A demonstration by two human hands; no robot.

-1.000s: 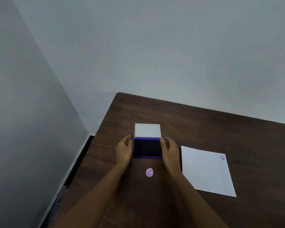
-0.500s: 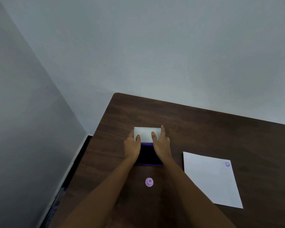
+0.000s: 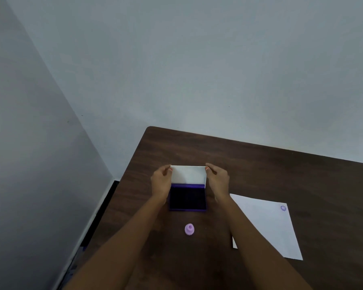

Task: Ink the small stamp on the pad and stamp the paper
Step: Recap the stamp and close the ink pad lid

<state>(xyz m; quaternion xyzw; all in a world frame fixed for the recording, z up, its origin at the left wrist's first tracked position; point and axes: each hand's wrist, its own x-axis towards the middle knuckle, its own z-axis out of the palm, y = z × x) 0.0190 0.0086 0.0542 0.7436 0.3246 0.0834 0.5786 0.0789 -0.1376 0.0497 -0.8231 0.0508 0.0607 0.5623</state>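
Note:
The ink pad (image 3: 188,198) lies open on the brown table (image 3: 270,168), its dark purple surface showing. Its white lid (image 3: 188,175) stands tilted up at the far side. My left hand (image 3: 161,181) pinches the lid's left top corner and my right hand (image 3: 218,179) pinches the right top corner. The small lilac stamp (image 3: 189,229) stands upright on the table between my forearms, nearer to me than the pad, untouched. The white paper (image 3: 266,225) lies to the right, with one purple stamp mark (image 3: 283,208) at its far right corner.
Grey walls meet in a corner behind the table. The table's left edge (image 3: 122,185) drops to a dark floor strip (image 3: 105,206) along the left wall. My right forearm covers the paper's near left corner.
My hands went from the pad's sides to the lid, then out to its two top corners. The lid now stands raised, gripped at both corners. Stamp and paper stayed put.

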